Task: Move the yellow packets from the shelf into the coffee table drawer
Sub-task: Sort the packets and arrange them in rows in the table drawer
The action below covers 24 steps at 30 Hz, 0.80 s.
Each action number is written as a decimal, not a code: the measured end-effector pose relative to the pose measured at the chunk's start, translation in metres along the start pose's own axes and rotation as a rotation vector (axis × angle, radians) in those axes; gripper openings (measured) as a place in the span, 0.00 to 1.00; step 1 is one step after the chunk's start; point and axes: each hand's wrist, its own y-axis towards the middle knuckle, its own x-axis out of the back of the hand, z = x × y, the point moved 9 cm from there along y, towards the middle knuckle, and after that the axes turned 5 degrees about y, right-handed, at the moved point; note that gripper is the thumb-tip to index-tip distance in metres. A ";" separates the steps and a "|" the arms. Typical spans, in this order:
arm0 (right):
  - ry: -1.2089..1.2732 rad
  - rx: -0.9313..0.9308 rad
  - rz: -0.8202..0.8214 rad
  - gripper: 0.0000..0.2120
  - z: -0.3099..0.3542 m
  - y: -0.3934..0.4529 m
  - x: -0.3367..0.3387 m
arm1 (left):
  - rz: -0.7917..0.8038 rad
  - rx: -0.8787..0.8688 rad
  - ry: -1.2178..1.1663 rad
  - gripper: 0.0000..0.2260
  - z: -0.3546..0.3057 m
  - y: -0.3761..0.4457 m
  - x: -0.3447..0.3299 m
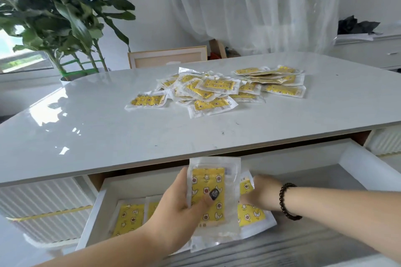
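The left hand [184, 197] grips one yellow packet [213, 193] upright over the open coffee table drawer [355, 158], thumb across the printed face and fingers behind the left margin. The right hand [260, 191] reaches behind that packet toward other packets; its fingers are hidden, so their state cannot be told. A dark bead bracelet [288, 200] sits on the right wrist.

Several yellow packets [129, 219] already lie flat on the drawer floor. A loose pile of packets [217, 90] remains on the glossy tabletop [86, 128], well apart from the drawer.

Handling assessment: each packet appears thin, light and flexible, a yellow insert sealed in clear film with a wide transparent border. The film likely slides easily, so stacked packets may slip or fan out. Recommended hold: pinch across the flat faces near the centre or a long edge, not the floppy border. Breakage risk appears low.
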 end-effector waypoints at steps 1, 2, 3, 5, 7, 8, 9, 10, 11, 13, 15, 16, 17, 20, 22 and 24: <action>-0.056 0.003 -0.009 0.20 0.001 -0.001 0.002 | 0.016 0.026 0.028 0.15 0.004 0.001 -0.002; -0.084 0.005 -0.007 0.20 0.001 0.000 0.002 | 0.033 0.052 0.056 0.15 0.009 0.002 -0.004; -0.088 0.002 0.004 0.19 0.001 -0.001 0.002 | 0.051 0.076 0.077 0.15 0.013 0.003 -0.006; -0.079 -0.002 0.021 0.18 -0.002 0.003 0.001 | 0.085 0.129 0.081 0.15 0.022 0.004 -0.010; -0.088 0.004 0.048 0.20 -0.003 0.002 0.001 | 0.106 0.175 0.067 0.14 0.029 0.005 -0.013; -0.113 0.018 0.043 0.22 -0.001 0.000 0.005 | 0.115 0.197 0.060 0.14 0.031 0.006 -0.014; -0.150 0.032 0.024 0.23 0.001 -0.004 0.013 | 0.124 0.223 0.052 0.13 0.034 0.007 -0.015; -0.199 0.056 -0.012 0.23 0.005 -0.009 0.025 | 0.129 0.252 0.040 0.13 0.038 0.008 -0.016; -0.230 0.090 -0.062 0.23 0.009 -0.014 0.039 | 0.131 0.274 0.029 0.12 0.040 0.009 -0.017; -0.170 0.172 -0.076 0.23 0.018 -0.027 0.058 | 0.115 0.301 0.028 0.11 0.044 0.011 -0.019; 0.159 0.167 0.045 0.20 0.013 -0.030 0.057 | 0.107 0.314 0.006 0.11 0.044 0.014 -0.026; 0.327 0.146 0.122 0.18 0.009 -0.034 0.051 | 0.099 0.320 -0.020 0.10 0.045 0.016 -0.029; 0.477 0.133 0.194 0.16 0.006 -0.039 0.044 | 0.092 0.331 -0.054 0.10 0.044 0.017 -0.034; 0.783 0.102 0.327 0.10 -0.005 -0.045 0.025 | 0.024 0.388 -0.196 0.12 0.044 0.028 -0.045; 0.927 0.063 0.319 0.12 -0.011 -0.043 0.024 | -0.021 0.394 -0.244 0.15 0.036 0.036 -0.052; 1.033 0.040 0.246 0.20 -0.016 -0.033 0.029 | -0.040 0.392 -0.282 0.22 0.029 0.044 -0.061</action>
